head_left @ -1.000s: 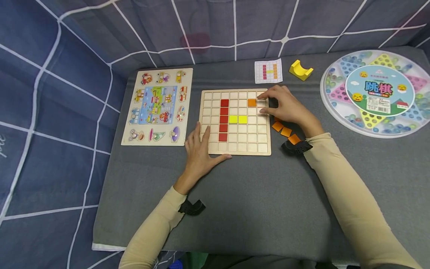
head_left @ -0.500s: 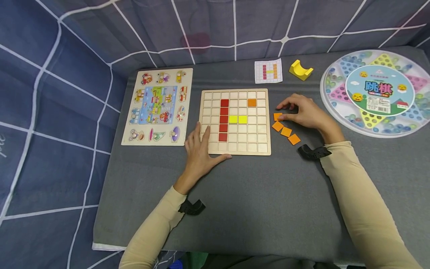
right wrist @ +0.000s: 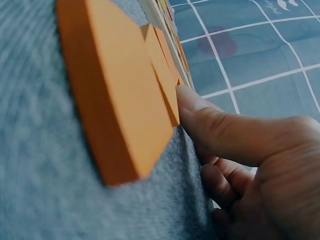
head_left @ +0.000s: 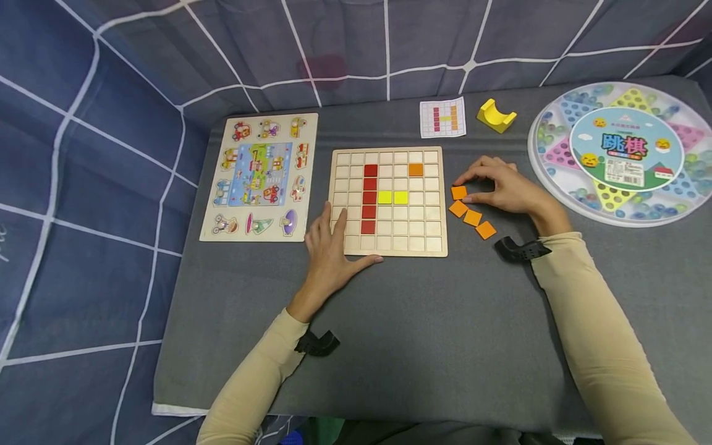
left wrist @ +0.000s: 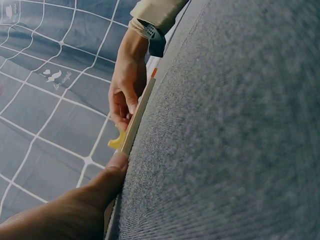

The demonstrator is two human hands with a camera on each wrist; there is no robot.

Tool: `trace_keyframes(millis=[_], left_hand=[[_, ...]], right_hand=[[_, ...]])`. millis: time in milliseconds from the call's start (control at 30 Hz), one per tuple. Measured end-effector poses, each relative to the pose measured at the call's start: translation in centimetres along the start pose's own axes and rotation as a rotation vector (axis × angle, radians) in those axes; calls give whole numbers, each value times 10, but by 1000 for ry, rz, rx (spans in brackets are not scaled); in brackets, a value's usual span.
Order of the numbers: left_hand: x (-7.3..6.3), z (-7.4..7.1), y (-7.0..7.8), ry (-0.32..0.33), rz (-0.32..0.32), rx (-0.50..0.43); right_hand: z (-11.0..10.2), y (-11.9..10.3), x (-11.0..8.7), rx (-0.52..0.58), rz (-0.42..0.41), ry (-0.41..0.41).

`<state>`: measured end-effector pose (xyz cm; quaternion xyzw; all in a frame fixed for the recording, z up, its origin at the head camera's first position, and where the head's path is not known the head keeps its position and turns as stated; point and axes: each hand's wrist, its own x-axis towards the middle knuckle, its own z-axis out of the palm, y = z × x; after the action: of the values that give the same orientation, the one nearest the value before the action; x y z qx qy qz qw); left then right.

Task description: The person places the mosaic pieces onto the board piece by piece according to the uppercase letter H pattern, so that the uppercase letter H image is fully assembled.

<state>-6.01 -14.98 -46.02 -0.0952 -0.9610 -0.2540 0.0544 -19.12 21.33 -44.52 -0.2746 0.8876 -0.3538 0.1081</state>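
Observation:
A wooden grid board (head_left: 393, 244) lies on the cloth with a column of red tiles (head_left: 369, 198), two yellow tiles (head_left: 392, 197) and one orange tile (head_left: 415, 169) set in its squares. My left hand (head_left: 328, 253) rests at the board's lower left corner, fingers spread along the left side, thumb by the front edge. Right of the board, my right hand (head_left: 503, 188) pinches a loose orange square tile (head_left: 458, 193) between thumb and fingertips. Several more orange tiles (head_left: 473, 217) lie just below it; one looms large in the right wrist view (right wrist: 120, 95).
Behind the board lie a printed pattern card (head_left: 442, 118) and a yellow curved block (head_left: 496, 116). A picture peg puzzle (head_left: 258, 179) is at the left. The round Chinese checkers set (head_left: 623, 154) sits at the right, close to my right hand. A grid-patterned curtain (head_left: 356, 43) hangs behind.
My right hand has left the board's upper right corner, moving right and down to the topmost loose orange tile, where its fingers have closed in. My left hand stays where it was.

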Motion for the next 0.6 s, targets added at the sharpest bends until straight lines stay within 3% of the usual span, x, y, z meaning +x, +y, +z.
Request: trace_keyframes(millis=[600], left_hand=[[0,0,0,-9,-3,4]], right_hand=[[1,2,-1,47,-9,37]])
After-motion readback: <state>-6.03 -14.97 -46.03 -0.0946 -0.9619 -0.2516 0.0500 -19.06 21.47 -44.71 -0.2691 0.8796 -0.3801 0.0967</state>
